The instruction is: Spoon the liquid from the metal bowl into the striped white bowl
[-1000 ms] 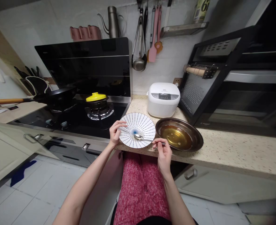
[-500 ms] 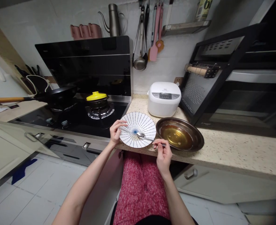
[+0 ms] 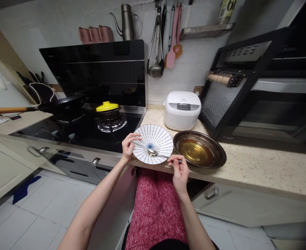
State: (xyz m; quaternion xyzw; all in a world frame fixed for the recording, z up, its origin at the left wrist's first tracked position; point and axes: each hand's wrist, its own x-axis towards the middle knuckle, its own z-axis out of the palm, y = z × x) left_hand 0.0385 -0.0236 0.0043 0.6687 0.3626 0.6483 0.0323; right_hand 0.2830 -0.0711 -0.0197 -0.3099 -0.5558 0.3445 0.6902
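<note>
A white plate (image 3: 159,135) with dark lines radiating from a blue centre rests near the counter's front edge. At its left rim my left hand (image 3: 128,146) grips it, fingers reaching over the edge. My right hand (image 3: 179,170) is closed around the handle of a metal spoon (image 3: 152,152). The spoon's bowl is over the lower middle of the plate; whether it touches is unclear. Right beside the plate stands a dark round pan (image 3: 219,152) holding yellowish, clear liquid.
Behind the pan is a white rice cooker (image 3: 182,119). To the left, the black gas stove (image 3: 90,137) carries a small pot with a yellow lid (image 3: 107,106) and a wok (image 3: 67,102) with a wooden handle. A black oven (image 3: 280,118) stands at right on the speckled counter (image 3: 262,163).
The spoon's bowl has moved slightly left and down across the plate, with my right hand shifting a little left. My left hand and the plate stay in place.
</note>
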